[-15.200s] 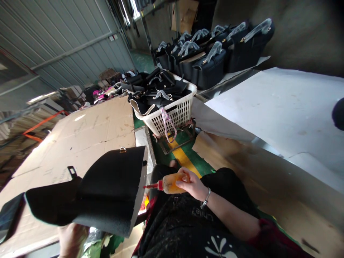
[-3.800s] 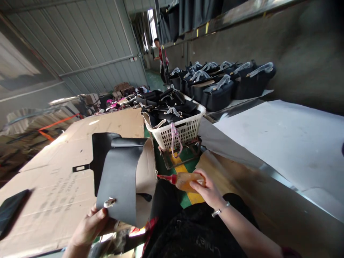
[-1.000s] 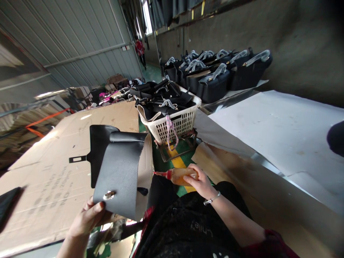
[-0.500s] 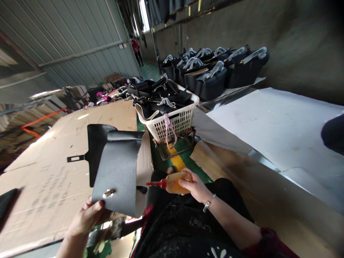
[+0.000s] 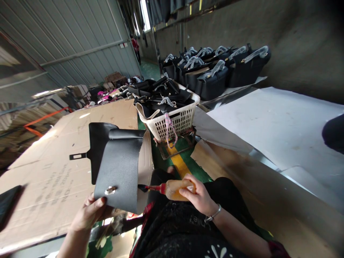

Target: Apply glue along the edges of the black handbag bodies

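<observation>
My left hand (image 5: 90,211) pinches the near corner of a black leather bag panel (image 5: 119,168), thumb on top, close to a silver metal clasp (image 5: 110,190). The panel rests over the edge of a cardboard-covered table. Beneath it lies another black leather piece (image 5: 100,143) with a slotted tab pointing left. Wrapped in my right hand (image 5: 199,193) is a squeeze bottle (image 5: 174,190) of amber liquid, probably glue, with a red cap and nozzle. The nozzle points left, its tip just right of the panel's edge, by a small dark piece (image 5: 142,187).
A white plastic basket (image 5: 174,123) heaped with black leather parts stands on a metal frame ahead. Finished-looking black handbags (image 5: 212,82) with plastic-wrapped handles line the wall. The cardboard (image 5: 53,186) covers the left table; a white sheet (image 5: 282,125) spreads on the right. A person (image 5: 135,48) is far back.
My right hand and the bottle have moved slightly right and down. My left hand and the leather panel have shifted a little to the right in view.
</observation>
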Action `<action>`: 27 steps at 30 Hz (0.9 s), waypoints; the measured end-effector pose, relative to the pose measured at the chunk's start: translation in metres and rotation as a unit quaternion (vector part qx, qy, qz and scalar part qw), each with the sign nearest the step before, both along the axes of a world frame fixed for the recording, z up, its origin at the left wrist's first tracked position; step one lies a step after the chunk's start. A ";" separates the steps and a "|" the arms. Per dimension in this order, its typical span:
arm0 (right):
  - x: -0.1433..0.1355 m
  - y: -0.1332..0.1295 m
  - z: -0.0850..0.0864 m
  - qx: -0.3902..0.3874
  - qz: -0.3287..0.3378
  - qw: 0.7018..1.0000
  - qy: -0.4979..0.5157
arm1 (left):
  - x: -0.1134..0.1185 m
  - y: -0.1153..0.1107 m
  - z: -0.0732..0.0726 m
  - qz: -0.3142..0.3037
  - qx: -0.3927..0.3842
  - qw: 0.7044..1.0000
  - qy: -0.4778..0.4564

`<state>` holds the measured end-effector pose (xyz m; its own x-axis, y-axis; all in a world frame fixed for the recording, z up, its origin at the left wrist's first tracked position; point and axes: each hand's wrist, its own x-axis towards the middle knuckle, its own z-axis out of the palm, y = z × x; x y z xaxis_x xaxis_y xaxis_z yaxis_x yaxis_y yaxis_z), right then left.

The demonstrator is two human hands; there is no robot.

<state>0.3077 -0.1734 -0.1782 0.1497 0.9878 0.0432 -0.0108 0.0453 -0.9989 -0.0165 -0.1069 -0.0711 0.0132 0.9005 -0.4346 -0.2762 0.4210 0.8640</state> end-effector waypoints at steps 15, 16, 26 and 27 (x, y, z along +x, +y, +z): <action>0.003 -0.006 0.006 0.109 -0.002 0.991 -0.081 | -0.007 0.002 -0.007 -0.005 0.036 0.999 0.032; 0.002 -0.006 0.006 0.107 -0.007 0.991 -0.085 | -0.007 0.002 -0.007 -0.012 0.041 0.998 0.034; 0.003 0.004 0.004 0.051 -0.025 0.997 -0.053 | -0.001 0.000 -0.002 -0.025 0.053 0.995 0.077; 0.003 0.005 0.003 0.053 -0.028 0.997 -0.058 | -0.001 0.000 -0.002 -0.021 0.051 0.996 0.075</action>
